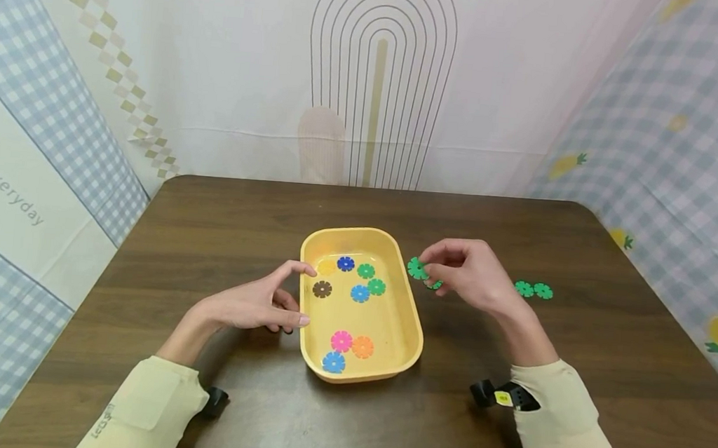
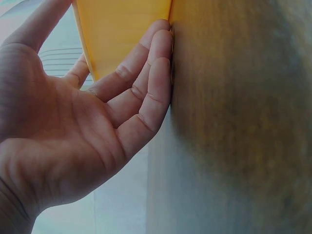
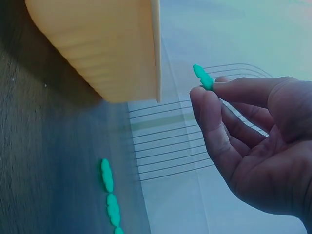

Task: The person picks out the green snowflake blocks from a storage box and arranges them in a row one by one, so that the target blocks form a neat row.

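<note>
Standing between both hands (image 1: 251,303) (image 1: 471,276), yellow tray (image 1: 388,332); green discs (image 1: 524,289) farther right.

Tray (image 1: 369,318) and discs (image 1: 362,347) look like plastic, tabletop (image 1: 239,221) like wood (faintly glossy), sleeves (image 1: 145,404) like matt cloth.

Table, dark brown wood-grain top, far corners rounded.
On the table (image 1: 393,434): one yellow tray (image 1: 362,377), set near the middle, standing flat, longer sides running away from the near edge. To its right, a pair of green discs (image 1: 534,290) lies flat, side by side. A further green disc (image 1: 433,285) lies nearer the tray, partly hidden from above.
</note>
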### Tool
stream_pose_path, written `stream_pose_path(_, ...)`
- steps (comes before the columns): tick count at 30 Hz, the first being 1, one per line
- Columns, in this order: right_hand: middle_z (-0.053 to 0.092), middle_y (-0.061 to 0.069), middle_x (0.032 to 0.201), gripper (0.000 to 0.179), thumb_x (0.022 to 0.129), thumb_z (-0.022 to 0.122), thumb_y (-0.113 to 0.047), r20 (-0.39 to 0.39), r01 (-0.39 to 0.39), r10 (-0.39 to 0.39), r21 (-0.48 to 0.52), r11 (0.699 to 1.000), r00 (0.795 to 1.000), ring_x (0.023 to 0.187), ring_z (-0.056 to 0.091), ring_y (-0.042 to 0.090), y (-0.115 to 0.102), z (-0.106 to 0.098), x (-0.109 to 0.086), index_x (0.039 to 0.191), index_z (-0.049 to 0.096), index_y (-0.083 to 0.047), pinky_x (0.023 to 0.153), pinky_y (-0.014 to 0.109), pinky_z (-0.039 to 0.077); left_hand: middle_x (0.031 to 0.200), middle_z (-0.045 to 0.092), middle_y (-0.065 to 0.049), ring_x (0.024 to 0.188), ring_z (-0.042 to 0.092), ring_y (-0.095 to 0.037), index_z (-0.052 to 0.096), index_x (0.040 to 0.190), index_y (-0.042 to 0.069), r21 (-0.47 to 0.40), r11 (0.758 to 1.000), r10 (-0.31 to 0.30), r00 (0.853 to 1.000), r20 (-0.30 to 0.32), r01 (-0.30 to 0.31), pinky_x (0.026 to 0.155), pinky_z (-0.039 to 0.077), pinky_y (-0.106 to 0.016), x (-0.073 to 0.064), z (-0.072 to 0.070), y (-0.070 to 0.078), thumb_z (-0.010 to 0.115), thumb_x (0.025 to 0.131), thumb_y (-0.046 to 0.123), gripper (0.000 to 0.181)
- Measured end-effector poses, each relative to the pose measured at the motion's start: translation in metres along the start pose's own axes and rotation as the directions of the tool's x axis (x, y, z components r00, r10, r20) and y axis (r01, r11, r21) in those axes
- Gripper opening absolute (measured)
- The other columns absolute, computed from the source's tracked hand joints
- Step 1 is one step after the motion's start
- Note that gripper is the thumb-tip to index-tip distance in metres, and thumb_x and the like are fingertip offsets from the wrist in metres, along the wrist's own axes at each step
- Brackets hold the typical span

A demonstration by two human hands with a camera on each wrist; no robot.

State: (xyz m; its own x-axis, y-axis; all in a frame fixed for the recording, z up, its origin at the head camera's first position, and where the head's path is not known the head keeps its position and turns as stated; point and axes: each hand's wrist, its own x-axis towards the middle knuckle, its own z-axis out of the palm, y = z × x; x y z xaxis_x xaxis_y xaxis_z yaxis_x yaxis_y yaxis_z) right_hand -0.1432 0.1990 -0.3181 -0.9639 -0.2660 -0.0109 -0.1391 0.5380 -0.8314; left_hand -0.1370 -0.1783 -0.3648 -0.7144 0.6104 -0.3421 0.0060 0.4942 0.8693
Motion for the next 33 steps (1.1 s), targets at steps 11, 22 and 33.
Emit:
stream_pose_path(11, 0.074, 0.019, 0.101, 0.024, 0.096, 0.074, -0.007, -0.039, -0.031, 0.031, 0.006, 1.000, 0.999, 0.082, 0.074, 0.032, 0.010, -0.007, -0.005, 0.119, 0.073, -0.002, 0.073, 0.041, 0.064, 0.108, 0.075, -0.011, 0.089, 0.071, -0.027, 0.024, 0.155, 0.021, 0.006, 1.000, -0.002, 1.000, -0.001, 0.002, 0.082, 0.058, -0.038, 0.000, -0.001, 0.002, 0.078, 0.096, 0.038, 0.082)
stream_pose_path(22, 0.070, 0.018, 0.103, 0.033, 0.096, 0.076, -0.005, -0.073, -0.059, 0.062, 0.050, 0.997, 0.995, 0.080, 0.073, 0.024, 0.025, -0.017, -0.013, 0.127, 0.070, 0.002, 0.074, 0.042, 0.064, 0.107, 0.075, -0.011, 0.089, 0.071, -0.027, 0.024, 0.155, 0.021, 0.005, 1.000, -0.001, 1.000, -0.001, 0.001, 0.082, 0.058, -0.039, 0.000, -0.001, 0.002, 0.079, 0.096, 0.038, 0.082)
stream_pose_path(33, 0.071, 0.007, 0.097, 0.036, 0.097, 0.075, -0.006, -0.111, -0.075, 0.085, 0.094, 0.993, 0.990, 0.078, 0.072, 0.008, 0.042, -0.033, -0.023, 0.131, 0.066, 0.005, 0.072, 0.039, 0.064, 0.106, 0.075, -0.013, 0.088, 0.070, -0.026, 0.024, 0.154, 0.022, 0.002, 1.000, -0.001, 1.000, 0.001, 0.001, 0.081, 0.057, -0.039, 0.000, 0.000, 0.000, 0.079, 0.095, 0.039, 0.082)
